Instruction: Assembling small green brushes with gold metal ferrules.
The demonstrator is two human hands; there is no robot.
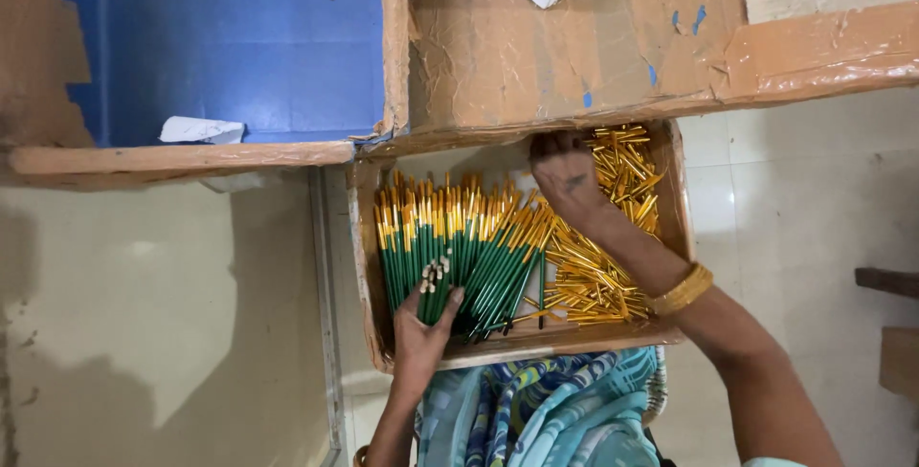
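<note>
Left hand [421, 325] grips a green brush bundle [436, 287]; right hand [567, 180] reaches into gold ferrules [593, 280], fingers hidden, probably curled; cardboard tray [369, 266].

Lighting even, moderately bright, diffuse. Soft shadows on pale floor [144, 333] (lower left). Mild glare on gold tubes [593, 276]. Slight softness throughout; edges undistorted.

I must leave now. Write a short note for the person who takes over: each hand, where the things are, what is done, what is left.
Left hand: holds a small bundle of green sticks by their lower ends, at the tray's near edge.
Right hand: reaches into the gold tubes at the far right of the cardboard tray; whether it grips any is hidden.
Done: many green sticks with gold caps lie in the tray's left half.
Left: a large heap of loose gold tubes is on the right.
</note>
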